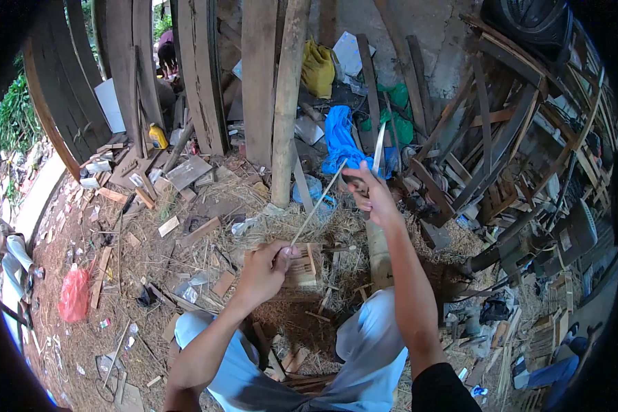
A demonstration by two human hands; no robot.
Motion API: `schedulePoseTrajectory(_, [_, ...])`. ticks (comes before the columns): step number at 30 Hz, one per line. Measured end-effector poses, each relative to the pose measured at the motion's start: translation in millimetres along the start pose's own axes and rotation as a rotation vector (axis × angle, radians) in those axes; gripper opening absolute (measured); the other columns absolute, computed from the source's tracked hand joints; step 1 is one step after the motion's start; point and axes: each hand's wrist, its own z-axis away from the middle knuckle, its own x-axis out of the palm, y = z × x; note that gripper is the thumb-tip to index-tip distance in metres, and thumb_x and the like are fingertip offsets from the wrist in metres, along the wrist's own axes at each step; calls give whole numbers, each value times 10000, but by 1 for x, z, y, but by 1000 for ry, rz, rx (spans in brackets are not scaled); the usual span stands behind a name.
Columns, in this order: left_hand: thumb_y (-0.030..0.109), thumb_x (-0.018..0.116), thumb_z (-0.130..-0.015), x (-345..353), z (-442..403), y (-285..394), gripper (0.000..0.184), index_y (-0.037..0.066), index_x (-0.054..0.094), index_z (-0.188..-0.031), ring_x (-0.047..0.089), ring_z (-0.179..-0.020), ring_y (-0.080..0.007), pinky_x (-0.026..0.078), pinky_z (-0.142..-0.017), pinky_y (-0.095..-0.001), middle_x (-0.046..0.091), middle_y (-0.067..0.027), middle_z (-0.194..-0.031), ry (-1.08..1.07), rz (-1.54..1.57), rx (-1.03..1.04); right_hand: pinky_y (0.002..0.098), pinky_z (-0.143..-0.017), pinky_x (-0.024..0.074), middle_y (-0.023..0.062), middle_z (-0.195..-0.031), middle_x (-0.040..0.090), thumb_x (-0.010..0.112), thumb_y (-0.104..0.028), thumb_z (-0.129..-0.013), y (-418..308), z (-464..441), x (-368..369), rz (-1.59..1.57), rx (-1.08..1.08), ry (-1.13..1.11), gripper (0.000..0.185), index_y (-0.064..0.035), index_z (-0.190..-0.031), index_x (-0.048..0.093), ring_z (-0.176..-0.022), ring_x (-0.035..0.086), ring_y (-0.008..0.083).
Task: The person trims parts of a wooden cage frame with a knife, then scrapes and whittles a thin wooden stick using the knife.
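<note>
A thin light-coloured strip [316,209] slants between my hands. My left hand [271,266] is closed in a pinch on its lower end, just above a slatted wooden block [302,268]. Farther forward and to the right, my right hand [372,192] is wrapped round the handle of a knife [379,149], whose blade points up and away. The strip's upper end reaches the fingers of my right hand; whether they touch it cannot be made out. The knife's handle is mostly hidden by the fingers.
A pole [286,110] stands ahead, with blue plastic [339,134] and a yellow bag [318,69] behind it. Scrap wood is heaped at the right. A red bag [74,295] lies left. Other people are partly visible at the far left, upper left and lower right.
</note>
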Motion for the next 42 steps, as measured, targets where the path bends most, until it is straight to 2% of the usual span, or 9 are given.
schedulePoseTrajectory(3, [184, 427, -963, -7, -1, 19, 214, 22, 565, -991, 524, -569, -103, 442, -560, -263, 507, -17, -655, -220, 314, -312, 183, -360, 205, -1, -681, 522, 561, -324, -896, -4, 9, 21, -15, -94, -103, 333, 3, -932, 611, -398, 300, 10])
schedulePoseTrajectory(6, [179, 426, -965, -6, -1, 14, 208, 18, 553, -1000, 514, -558, -87, 439, -520, -249, 459, -2, -631, -334, 535, -291, 191, -362, 201, -16, -648, 508, 586, -268, -884, 2, 13, 29, 66, -148, -51, 264, -6, -885, 614, -397, 298, 11])
schedulePoseTrajectory(10, [219, 468, -954, 11, 1, 14, 229, 8, 544, -996, 458, -531, -66, 404, -486, -218, 476, -1, -679, -192, 769, -388, 203, -361, 205, -43, -568, 478, 636, -257, -844, 17, 27, 34, 146, -97, 11, 231, -44, -757, 609, -396, 315, 19])
schedulePoseTrajectory(20, [172, 439, -956, 35, 16, -1, 227, 46, 570, -1091, 344, -475, -39, 260, -417, -188, 457, 26, -658, -148, 840, -540, 202, -361, 243, 42, -645, 548, 471, -306, -945, 59, 49, 42, 275, 125, 16, 300, -19, -922, 557, -406, 340, 39])
schedulePoseTrajectory(24, [161, 444, -949, 29, 13, -8, 249, 55, 551, -1147, 341, -483, -39, 246, -413, -182, 468, 17, -693, -79, 992, -611, 379, -596, 480, 130, -653, 632, 479, -251, -909, 71, 53, 42, 826, -104, -52, 278, -28, -836, 628, -611, 631, 247])
schedulePoseTrajectory(28, [153, 446, -946, 27, 14, -9, 238, 42, 528, -1140, 337, -489, -43, 241, -414, -179, 475, 1, -738, -44, 1085, -626, 439, -667, 506, 203, -699, 630, 589, -260, -792, 62, 76, 52, 1241, -194, -112, 226, -49, -785, 669, -654, 626, 366])
schedulePoseTrajectory(36, [169, 492, -939, 44, 22, 8, 162, 38, 555, -867, 339, -485, -48, 246, -421, -196, 470, 4, -708, -34, 977, -499, 441, -633, 516, 227, -690, 625, 552, -153, -753, 74, 86, 58, 1486, -338, -67, 163, -61, -723, 682, -653, 639, 365])
schedulePoseTrajectory(39, [209, 509, -936, 42, 21, 8, 192, 44, 564, -853, 341, -483, -44, 249, -423, -190, 445, 26, -683, -20, 990, -518, 449, -637, 515, 221, -688, 625, 545, -165, -754, 74, 75, 55, 1493, -330, -41, 173, -67, -723, 684, -652, 638, 370])
schedulePoseTrajectory(42, [193, 493, -940, 35, 20, 8, 207, 34, 584, -1036, 335, -478, -45, 241, -421, -191, 439, 25, -678, -21, 1064, -547, 446, -645, 518, 212, -676, 626, 538, -173, -758, 68, 66, 53, 1506, -335, 31, 182, -73, -717, 685, -646, 638, 372])
